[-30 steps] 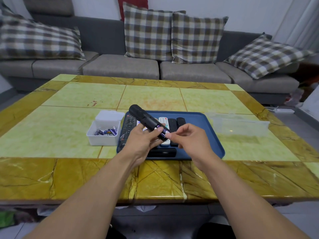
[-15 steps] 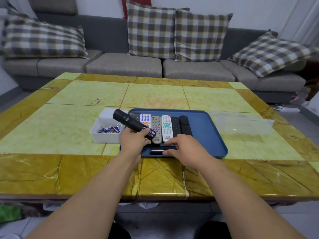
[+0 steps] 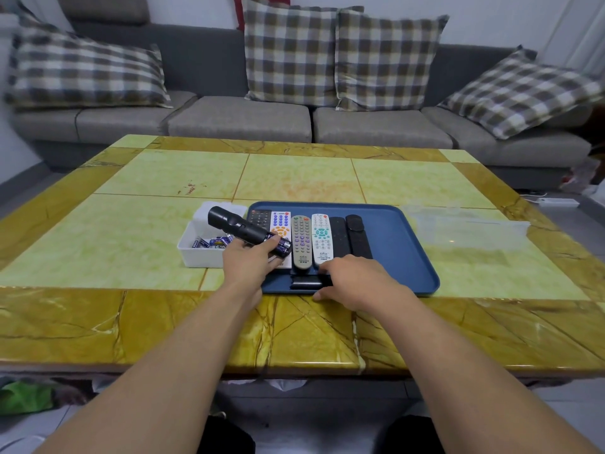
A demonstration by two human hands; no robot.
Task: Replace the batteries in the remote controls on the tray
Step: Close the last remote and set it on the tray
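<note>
- Black remote (image 3: 244,228) gripped in left hand (image 3: 250,261), raised over white battery box (image 3: 203,253) and blue tray (image 3: 406,257); compartment uncovered, batteries (image 3: 282,246) exposed at near end.
- Could spill batteries if tipped further.
- Right hand (image 3: 355,279) spread low over loose black cover (image 3: 306,280) at tray's near edge, fingers reaching, nothing lifted yet.
- Might nudge cover off the rim or misalign it on closing.

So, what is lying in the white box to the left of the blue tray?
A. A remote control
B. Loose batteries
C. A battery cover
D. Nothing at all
B: the white box beside the blue tray holds a small heap of loose batteries with blue and silver wrappers; no remote or cover lies in it.
</note>
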